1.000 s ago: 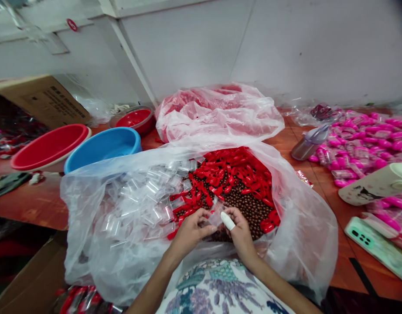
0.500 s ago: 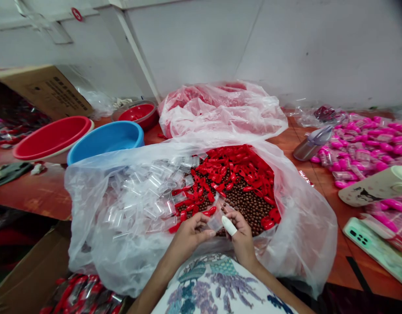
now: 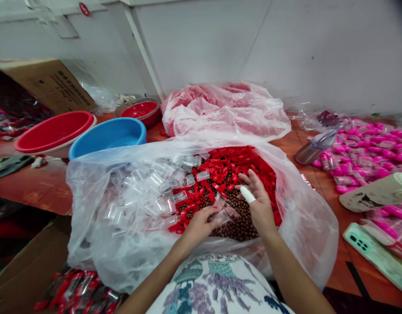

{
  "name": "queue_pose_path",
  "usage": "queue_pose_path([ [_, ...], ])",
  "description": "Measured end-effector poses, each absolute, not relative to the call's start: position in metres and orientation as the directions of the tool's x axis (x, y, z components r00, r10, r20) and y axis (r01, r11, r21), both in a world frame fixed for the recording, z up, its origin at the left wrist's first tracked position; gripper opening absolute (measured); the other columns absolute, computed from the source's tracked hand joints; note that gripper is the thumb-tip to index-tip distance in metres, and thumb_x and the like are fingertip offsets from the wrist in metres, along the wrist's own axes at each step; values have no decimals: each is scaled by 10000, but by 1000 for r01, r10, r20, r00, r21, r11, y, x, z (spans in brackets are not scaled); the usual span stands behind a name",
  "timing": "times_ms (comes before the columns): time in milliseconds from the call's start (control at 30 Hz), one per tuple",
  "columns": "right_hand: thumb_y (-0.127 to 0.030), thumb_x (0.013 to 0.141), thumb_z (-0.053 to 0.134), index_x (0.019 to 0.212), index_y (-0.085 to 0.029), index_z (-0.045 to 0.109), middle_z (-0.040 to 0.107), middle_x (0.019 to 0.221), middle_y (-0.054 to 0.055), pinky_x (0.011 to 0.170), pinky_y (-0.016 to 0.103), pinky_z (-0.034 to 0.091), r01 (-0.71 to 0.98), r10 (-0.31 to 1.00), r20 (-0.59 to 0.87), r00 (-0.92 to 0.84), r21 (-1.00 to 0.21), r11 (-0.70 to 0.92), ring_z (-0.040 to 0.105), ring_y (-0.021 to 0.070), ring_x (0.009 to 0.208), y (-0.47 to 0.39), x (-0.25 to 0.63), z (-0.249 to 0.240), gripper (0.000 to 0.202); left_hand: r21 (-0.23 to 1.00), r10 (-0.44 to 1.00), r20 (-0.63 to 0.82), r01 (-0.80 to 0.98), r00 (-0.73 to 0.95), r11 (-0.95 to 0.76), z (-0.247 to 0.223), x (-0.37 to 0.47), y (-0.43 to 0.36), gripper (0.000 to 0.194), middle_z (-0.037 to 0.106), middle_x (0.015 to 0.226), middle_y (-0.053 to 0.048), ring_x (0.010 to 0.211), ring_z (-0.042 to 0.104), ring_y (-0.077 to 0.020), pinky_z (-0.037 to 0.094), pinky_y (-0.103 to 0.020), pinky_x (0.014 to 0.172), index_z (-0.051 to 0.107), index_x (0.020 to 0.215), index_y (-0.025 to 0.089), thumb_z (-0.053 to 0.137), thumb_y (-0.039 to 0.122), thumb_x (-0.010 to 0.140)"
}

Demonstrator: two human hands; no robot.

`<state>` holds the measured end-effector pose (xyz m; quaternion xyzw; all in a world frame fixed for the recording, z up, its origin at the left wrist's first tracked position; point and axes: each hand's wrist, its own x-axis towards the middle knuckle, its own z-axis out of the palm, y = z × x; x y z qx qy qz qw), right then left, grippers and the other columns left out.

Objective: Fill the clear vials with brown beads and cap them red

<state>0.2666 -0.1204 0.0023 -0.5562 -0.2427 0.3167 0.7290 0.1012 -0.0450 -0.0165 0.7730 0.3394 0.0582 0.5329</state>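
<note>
Soft, diffuse light, small glints on the clear plastic pieces point(image 3: 158, 179), slight blur, darkened upper-right corner.

The clear cases point(image 3: 157, 179) look like smooth plastic, the red pieces point(image 3: 235, 153) glossy plastic, the carton point(image 3: 53, 85) matt cardboard.

1. A red-orange table point(image 3: 34, 187) spans the frame.
2. Centre: an open translucent plastic sheet point(image 3: 310, 235).
3. Upper centre: a bunched pinkish bag point(image 3: 223, 109).
4. Left: a red basin point(image 3: 55, 133) beside a blue basin point(image 3: 107, 137); dark cloth point(image 3: 13, 165) at far left.
5. Right: pink pieces point(image 3: 364, 152), a tilted cup point(image 3: 314, 148), a pale green phone point(image 3: 379, 253).
</note>
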Motion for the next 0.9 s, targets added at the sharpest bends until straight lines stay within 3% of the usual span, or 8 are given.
queue_pose_path([
  [133, -258, 776, 586, 1160, -264, 542, 629, 1062, 34, 633, 245, 450, -110, 523, -10, 853, -981, 160, 589, 118, 741, -153, 294, -9, 386, 768, 596, -296, 557, 746, -315, -32, 132, -38, 354, 687, 909, -41, 792, 604, -199, 416, -270, 727, 655, 1058, 206, 578, 348, 743],
  [233, -255, 749, 604, 1045, -239, 610, 641, 971, 16, 621, 238, 441, -114, 440, -65, 896, -990, 86, 562, 109, 691, -186, 305, -24, 296, 701, 600, -296, 596, 744, -393, -37, 149, -31, 278, 685, 810, -47, 758, 602, -200, 404, -264, 700, 683, 956, 196, 607, 303, 711],
  [300, -252, 733, 606, 1008, -233, 630, 642, 928, 9, 614, 239, 432, -113, 418, -93, 904, -993, 23, 555, 115, 684, -204, 305, -33, 277, 723, 588, -326, 596, 740, -349, -39, 160, -28, 230, 676, 757, -46, 725, 599, -189, 405, -254, 676, 691, 893, 184, 622, 237, 681],
  [433, -233, 741, 573, 1001, -231, 637, 635, 902, 11, 672, 260, 425, -86, 438, -116, 891, -993, -87, 549, 132, 726, -226, 299, -44, 268, 789, 541, -395, 576, 743, -214, -48, 180, -28, 208, 651, 673, -26, 590, 582, -149, 412, -227, 568, 677, 873, 168, 624, 189, 674],
  [600, -189, 745, 520, 981, -226, 637, 612, 1036, 35, 754, 302, 421, -3, 489, -69, 870, -991, -134, 554, 160, 823, -228, 297, -44, 265, 835, 467, -468, 549, 750, -45, -67, 195, -36, 279, 642, 716, -21, 497, 579, -117, 427, -205, 454, 607, 1029, 164, 563, 208, 757],
  [733, -193, 776, 491, 984, -220, 626, 596, 1058, 42, 747, 306, 439, 27, 516, -43, 856, -992, -127, 559, 153, 793, -223, 296, -42, 249, 837, 419, -540, 517, 730, 179, -75, 199, -38, 309, 629, 760, -20, 495, 578, -115, 423, -196, 394, 609, 1029, 175, 617, 235, 726],
  [900, -204, 787, 487, 983, -222, 619, 595, 1036, 40, 727, 301, 457, 25, 534, -54, 844, -990, -140, 566, 149, 763, -220, 295, -45, 237, 811, 391, -585, 529, 711, 250, -73, 200, -38, 352, 663, 805, -19, 575, 612, -125, 404, -161, 387, 613, 1064, 200, 640, 224, 713],
])
